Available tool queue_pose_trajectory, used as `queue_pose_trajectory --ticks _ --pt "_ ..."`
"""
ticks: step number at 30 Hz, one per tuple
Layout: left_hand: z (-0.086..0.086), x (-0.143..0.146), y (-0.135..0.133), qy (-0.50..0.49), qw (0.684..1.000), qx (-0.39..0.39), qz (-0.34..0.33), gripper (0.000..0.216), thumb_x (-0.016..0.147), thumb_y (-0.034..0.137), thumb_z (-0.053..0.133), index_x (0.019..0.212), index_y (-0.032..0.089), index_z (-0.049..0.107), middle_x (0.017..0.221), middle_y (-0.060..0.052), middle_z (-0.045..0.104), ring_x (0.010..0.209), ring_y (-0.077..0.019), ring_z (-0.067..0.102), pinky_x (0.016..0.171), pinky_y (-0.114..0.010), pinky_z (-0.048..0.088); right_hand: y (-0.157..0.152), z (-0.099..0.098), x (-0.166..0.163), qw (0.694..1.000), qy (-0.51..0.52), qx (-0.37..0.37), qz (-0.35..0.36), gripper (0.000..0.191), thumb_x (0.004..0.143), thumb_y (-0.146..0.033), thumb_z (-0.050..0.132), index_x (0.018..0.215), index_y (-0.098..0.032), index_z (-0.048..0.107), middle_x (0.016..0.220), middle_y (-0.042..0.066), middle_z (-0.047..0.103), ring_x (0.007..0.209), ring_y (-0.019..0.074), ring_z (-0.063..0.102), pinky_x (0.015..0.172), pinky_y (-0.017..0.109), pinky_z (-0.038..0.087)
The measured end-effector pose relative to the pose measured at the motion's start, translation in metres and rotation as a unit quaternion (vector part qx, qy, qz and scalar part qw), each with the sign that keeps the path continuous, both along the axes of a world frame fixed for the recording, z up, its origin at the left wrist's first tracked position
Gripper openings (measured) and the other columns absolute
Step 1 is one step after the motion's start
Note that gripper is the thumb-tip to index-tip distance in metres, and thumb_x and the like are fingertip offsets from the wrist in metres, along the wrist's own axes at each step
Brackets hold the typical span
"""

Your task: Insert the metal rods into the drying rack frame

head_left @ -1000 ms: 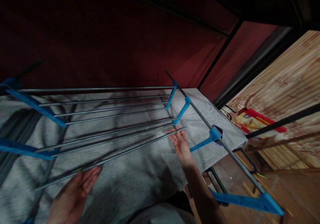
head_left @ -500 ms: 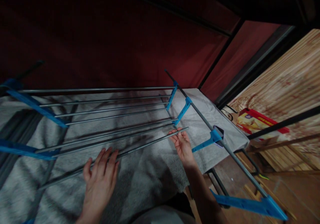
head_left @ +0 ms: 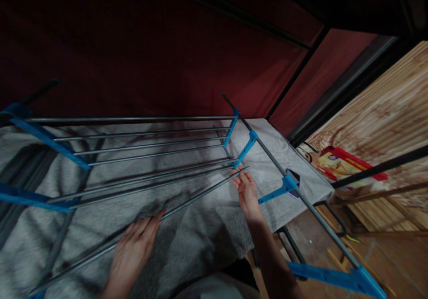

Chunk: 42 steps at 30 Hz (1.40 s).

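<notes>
A loose grey metal rod (head_left: 200, 195) slants across the front of a rack frame with blue plastic brackets (head_left: 249, 149). My left hand (head_left: 133, 247) lies over the rod's middle, fingers together and curled round it; the fingertips are partly hidden. My right hand (head_left: 246, 194) pinches the rod near its far right end, just beside the lower bracket of the right side frame. At the lower left, the rod's other end comes close to a blue piece. Several grey rods (head_left: 157, 145) span the left brackets (head_left: 43, 198) and the right ones.
Grey cloth (head_left: 207, 219) covers the surface under the rack. Spare dark tubes (head_left: 25, 178) lie at the left. A dark red wall (head_left: 150, 58) stands behind. A red and yellow box (head_left: 347, 163) is at the right, and a dark phone-like object (head_left: 294, 178) lies by a bracket.
The rod's left end has swung toward me and down to the lower left. My left hand has closed over the rod; my right hand has shifted slightly, still holding its right end.
</notes>
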<state>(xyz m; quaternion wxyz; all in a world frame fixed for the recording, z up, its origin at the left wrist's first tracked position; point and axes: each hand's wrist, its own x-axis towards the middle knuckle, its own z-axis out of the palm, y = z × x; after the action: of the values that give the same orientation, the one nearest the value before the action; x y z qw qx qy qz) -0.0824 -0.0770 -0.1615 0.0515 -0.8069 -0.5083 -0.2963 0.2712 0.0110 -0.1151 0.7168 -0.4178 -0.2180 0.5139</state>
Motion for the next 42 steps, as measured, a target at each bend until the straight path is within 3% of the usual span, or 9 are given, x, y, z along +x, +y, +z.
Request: queue_pose_trajectory --ticks 8,17,22,28,35,42 --pt "-0.003 -0.001 -0.003 -0.068 0.998 0.007 -0.010 0.031 0.106 0.045 0.053 0.119 0.029 0.076 0.093 -0.003 0.082 0.079 -0.0222 0.076 0.077 -0.033 0.054 0.003 0.003 0.007 1.000 0.001 -0.004 -0.018 0.036 0.074 -0.045 0.093 0.091 -0.024 0.068 0.088 -0.002 0.079 0.074 0.0138 0.074 0.067 0.025 0.061" --pt "-0.002 0.003 -0.006 -0.126 0.991 -0.042 -0.008 0.033 0.104 0.052 0.053 0.109 0.030 0.077 0.095 -0.004 0.082 0.084 -0.0221 0.077 0.078 -0.031 0.057 0.002 0.000 0.012 1.000 -0.014 0.006 -0.027 0.035 0.079 -0.051 0.088 0.092 -0.024 0.070 0.089 0.000 0.079 0.077 0.0140 0.074 0.074 0.027 0.061" --pt "-0.002 0.003 -0.007 -0.142 0.989 -0.025 -0.025 0.031 0.105 0.049 0.053 0.109 0.031 0.078 0.096 -0.004 0.082 0.084 -0.0218 0.075 0.079 -0.031 0.055 0.003 -0.003 0.015 1.000 -0.012 0.003 -0.019 0.033 0.083 -0.054 0.082 0.094 -0.024 0.073 0.088 0.001 0.079 0.079 0.0145 0.074 0.076 0.027 0.061" --pt "0.001 0.003 -0.006 -0.108 0.994 0.006 -0.026 0.028 0.105 0.046 0.055 0.113 0.029 0.076 0.097 -0.003 0.082 0.085 -0.0213 0.076 0.081 -0.030 0.054 0.003 -0.005 0.013 0.999 0.005 -0.005 -0.036 0.033 0.078 -0.051 0.087 0.091 -0.024 0.072 0.089 0.000 0.080 0.078 0.0146 0.074 0.075 0.028 0.062" --pt "0.008 0.010 -0.005 -0.090 0.995 0.010 -0.029 0.027 0.107 0.044 0.054 0.115 0.028 0.075 0.097 -0.003 0.082 0.084 -0.0211 0.077 0.079 -0.030 0.054 -0.004 -0.008 0.001 1.000 0.019 -0.013 -0.011 0.037 0.073 -0.048 0.094 0.089 -0.025 0.070 0.088 -0.002 0.080 0.069 0.0122 0.072 0.069 0.025 0.063" --pt "0.015 0.016 -0.004 -0.061 0.996 0.052 -0.029 0.026 0.109 0.039 0.051 0.115 0.025 0.073 0.095 -0.002 0.082 0.082 -0.0190 0.077 0.078 -0.029 0.054 -0.010 -0.013 -0.010 0.999 0.028 -0.023 0.009 0.037 0.074 -0.045 0.095 0.093 -0.025 0.071 0.090 -0.001 0.080 0.072 0.0123 0.074 0.069 0.024 0.064"
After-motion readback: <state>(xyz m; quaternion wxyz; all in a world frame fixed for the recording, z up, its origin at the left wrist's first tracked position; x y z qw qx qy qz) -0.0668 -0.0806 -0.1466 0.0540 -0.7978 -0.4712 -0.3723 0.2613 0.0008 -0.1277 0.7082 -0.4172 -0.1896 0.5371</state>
